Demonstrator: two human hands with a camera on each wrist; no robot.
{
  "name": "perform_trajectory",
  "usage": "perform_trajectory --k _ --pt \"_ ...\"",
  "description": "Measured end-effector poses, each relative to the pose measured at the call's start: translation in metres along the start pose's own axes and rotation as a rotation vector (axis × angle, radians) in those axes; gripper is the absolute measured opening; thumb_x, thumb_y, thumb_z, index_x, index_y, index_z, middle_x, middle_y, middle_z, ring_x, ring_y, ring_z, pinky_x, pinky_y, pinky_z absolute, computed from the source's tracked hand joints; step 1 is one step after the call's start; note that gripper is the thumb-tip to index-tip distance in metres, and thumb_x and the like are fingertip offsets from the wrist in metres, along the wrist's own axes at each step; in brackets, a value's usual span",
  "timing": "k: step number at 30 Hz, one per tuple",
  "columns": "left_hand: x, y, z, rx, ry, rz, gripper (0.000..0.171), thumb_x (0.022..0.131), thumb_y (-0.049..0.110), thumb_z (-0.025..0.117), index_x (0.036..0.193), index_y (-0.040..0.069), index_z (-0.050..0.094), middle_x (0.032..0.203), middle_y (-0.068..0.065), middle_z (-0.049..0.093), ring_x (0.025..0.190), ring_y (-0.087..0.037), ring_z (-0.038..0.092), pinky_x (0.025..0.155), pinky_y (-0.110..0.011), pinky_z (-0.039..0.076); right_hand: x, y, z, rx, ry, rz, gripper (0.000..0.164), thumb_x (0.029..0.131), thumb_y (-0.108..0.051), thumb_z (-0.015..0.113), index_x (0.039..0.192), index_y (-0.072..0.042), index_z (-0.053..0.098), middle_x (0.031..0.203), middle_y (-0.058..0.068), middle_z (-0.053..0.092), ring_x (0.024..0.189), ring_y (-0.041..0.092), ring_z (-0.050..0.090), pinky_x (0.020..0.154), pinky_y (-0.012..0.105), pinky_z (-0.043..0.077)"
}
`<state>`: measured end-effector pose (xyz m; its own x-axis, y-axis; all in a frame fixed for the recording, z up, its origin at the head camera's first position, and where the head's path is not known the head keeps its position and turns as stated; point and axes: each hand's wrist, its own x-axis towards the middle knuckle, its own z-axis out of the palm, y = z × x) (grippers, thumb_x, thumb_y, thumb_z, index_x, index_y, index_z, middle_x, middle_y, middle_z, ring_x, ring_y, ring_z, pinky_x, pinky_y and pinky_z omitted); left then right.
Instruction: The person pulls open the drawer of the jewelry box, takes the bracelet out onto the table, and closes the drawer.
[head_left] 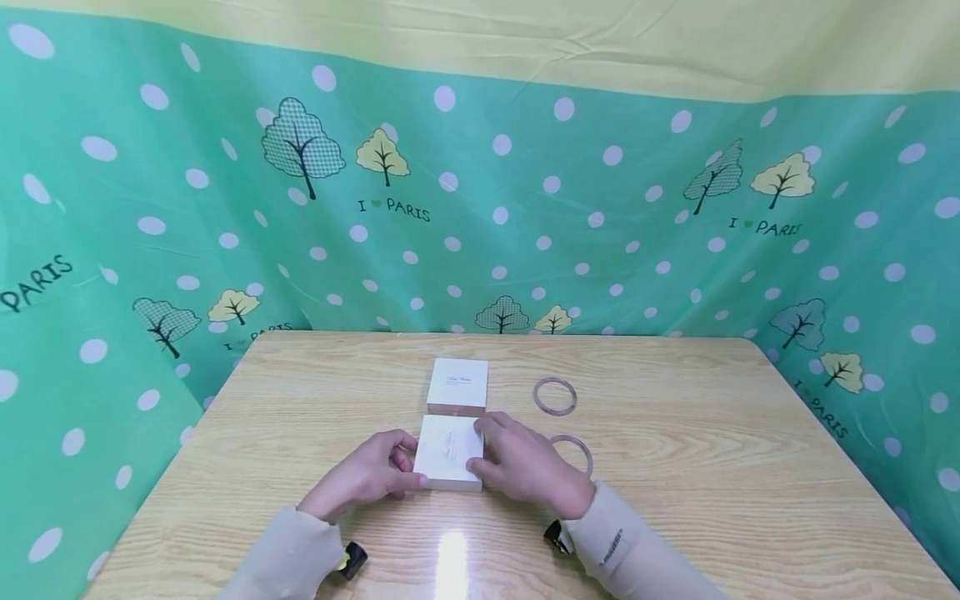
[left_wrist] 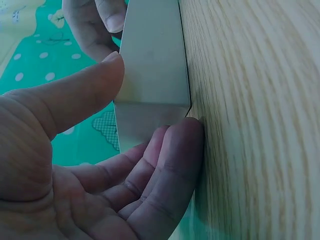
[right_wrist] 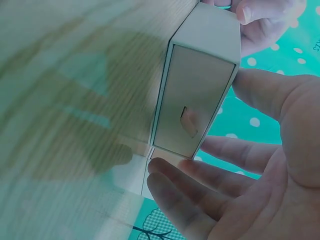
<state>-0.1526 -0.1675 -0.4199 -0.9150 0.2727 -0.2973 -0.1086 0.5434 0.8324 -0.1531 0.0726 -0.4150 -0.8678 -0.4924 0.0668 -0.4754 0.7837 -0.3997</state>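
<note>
A white drawer box [head_left: 442, 458] with small print on its lid lies flat on the table between both hands. My left hand [head_left: 371, 471] holds its left side, thumb at the near corner and fingers curled low against the side. With thumb and forefinger at the lid's edge, my right hand [head_left: 528, 462] holds the right side. In the right wrist view, the drawer's end shows a small ribbon tab [right_wrist: 188, 124] and sits flush in the sleeve. Right behind stands a second white box [head_left: 458, 382], its brownish drawer end facing me.
Two purplish-grey bangles lie on the wooden table [head_left: 697, 467], right of the boxes. The far bangle [head_left: 536, 397] shows whole; my right hand partly covers the near bangle [head_left: 589, 458]. A green dotted curtain [head_left: 615, 200] hangs behind and at both sides.
</note>
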Motion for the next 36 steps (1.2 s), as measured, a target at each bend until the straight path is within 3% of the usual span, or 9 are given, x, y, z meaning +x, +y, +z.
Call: perform_trajectory --k 3,15,26,36 --pt "0.0001 0.0001 0.0002 -0.002 -0.003 0.002 0.051 0.074 0.008 0.081 0.116 -0.004 0.055 0.082 -0.010 0.056 0.063 -0.020 0.058 0.059 -0.034 0.055 -0.0007 -0.0001 0.0002 -0.008 0.003 0.001 0.052 0.089 -0.038 0.066 0.130 -0.007 0.054 0.131 0.007 0.053 0.105 0.012 0.053 0.087 0.033 0.051" --pt "0.0012 -0.0028 -0.0009 -0.011 -0.015 0.036 0.049 0.074 0.007 0.081 0.115 -0.004 0.055 0.080 -0.010 0.056 0.062 -0.021 0.059 0.057 -0.035 0.055 -0.0013 -0.0011 -0.0012 -0.027 -0.003 -0.002 0.055 0.089 -0.040 0.065 0.132 -0.007 0.053 0.132 0.008 0.053 0.112 0.015 0.054 0.092 0.034 0.050" --pt "0.0014 -0.0047 -0.0034 0.017 -0.018 0.062 0.054 0.075 0.014 0.081 0.120 -0.001 0.056 0.080 -0.008 0.056 0.058 -0.020 0.057 0.051 -0.033 0.052 -0.0026 -0.0014 -0.0010 -0.062 0.000 0.002 0.053 0.088 -0.043 0.066 0.125 -0.008 0.057 0.122 0.005 0.057 0.098 0.011 0.054 0.078 0.028 0.051" --pt "0.0010 -0.0043 -0.0046 0.068 -0.027 0.033 0.041 0.078 0.020 0.079 0.111 0.004 0.061 0.068 -0.005 0.059 0.054 -0.018 0.052 0.048 -0.027 0.042 -0.0040 -0.0044 -0.0023 -0.068 -0.005 0.022 0.048 0.085 -0.044 0.069 0.117 -0.009 0.059 0.093 -0.004 0.051 0.075 0.008 0.048 0.058 0.019 0.043"
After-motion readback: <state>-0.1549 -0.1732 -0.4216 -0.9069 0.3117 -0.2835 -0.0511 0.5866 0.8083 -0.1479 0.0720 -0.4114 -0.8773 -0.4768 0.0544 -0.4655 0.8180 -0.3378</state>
